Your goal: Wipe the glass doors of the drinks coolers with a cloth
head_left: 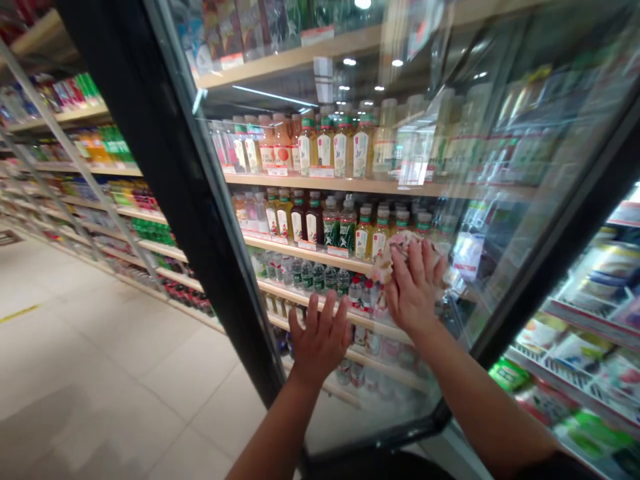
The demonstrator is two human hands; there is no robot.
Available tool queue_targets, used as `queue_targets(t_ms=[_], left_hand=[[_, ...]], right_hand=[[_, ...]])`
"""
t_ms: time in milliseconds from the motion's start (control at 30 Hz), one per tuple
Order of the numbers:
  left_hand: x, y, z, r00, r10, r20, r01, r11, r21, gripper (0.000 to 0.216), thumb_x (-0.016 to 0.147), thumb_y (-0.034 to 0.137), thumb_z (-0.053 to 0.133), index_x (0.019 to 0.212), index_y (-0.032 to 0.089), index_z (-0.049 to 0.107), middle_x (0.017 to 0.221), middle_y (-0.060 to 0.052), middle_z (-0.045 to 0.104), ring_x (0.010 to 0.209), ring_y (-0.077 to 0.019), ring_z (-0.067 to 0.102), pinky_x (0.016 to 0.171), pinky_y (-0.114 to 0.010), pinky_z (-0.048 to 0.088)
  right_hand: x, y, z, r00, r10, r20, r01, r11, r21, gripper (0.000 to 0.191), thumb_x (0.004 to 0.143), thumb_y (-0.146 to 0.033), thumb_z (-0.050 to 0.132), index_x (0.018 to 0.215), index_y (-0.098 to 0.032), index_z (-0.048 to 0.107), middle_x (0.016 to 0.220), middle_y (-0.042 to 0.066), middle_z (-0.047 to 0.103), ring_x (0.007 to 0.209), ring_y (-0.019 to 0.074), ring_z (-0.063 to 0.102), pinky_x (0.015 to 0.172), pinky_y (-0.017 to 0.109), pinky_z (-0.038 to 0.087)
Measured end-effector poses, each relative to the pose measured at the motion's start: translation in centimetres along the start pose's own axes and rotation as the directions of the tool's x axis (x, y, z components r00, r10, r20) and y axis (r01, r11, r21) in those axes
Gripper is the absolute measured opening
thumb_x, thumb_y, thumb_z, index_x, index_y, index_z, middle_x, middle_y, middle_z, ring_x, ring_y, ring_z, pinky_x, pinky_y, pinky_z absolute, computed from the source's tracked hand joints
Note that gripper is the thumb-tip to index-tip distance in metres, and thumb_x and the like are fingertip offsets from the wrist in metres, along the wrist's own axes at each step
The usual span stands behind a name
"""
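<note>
Flattening cloth (383,268) on glass (357,430) before bottles (361,150) of yellow drink (389,131), right hand (416,287) presses; left hand (319,340) splays empty.

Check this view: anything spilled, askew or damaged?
Nothing stands out. The bottles visible through the glass door appear upright in rows, and the visible floor shows no obvious spill. The right hand presses a crumpled cloth against the glass; the left hand holds nothing visible. Blur and reflections could hide small flaws.

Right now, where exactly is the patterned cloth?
In the head view, right of centre, the patterned cloth is under the right hand, against the glass door.
</note>
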State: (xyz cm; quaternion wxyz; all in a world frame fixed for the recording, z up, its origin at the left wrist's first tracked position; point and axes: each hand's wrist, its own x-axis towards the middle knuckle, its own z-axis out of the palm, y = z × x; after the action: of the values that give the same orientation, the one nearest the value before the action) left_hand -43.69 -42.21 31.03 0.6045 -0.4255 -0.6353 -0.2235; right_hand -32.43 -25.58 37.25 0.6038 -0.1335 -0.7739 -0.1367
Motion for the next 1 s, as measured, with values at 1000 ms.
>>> queue_targets(t_ms=[1000], left_hand=[[0.3,0.6,-1.2,1.000,0.020,-0.023,-0.017,0.990,0.141,0.061,0.092,0.027,0.054,0.151,0.023,0.040,0.149,-0.012,0.051,0.151,-0.0292,0.027,0.125,-0.056,0.018]], right_hand=[[-3.2,14.4,-1.9,0.992,0.119,-0.052,-0.114,0.990,0.084,0.058,0.100,-0.038,0.040,0.153,-0.014,0.039,0.161,0.023,0.031,0.153,0.0385,0.018,0.117,0.070,0.018]])
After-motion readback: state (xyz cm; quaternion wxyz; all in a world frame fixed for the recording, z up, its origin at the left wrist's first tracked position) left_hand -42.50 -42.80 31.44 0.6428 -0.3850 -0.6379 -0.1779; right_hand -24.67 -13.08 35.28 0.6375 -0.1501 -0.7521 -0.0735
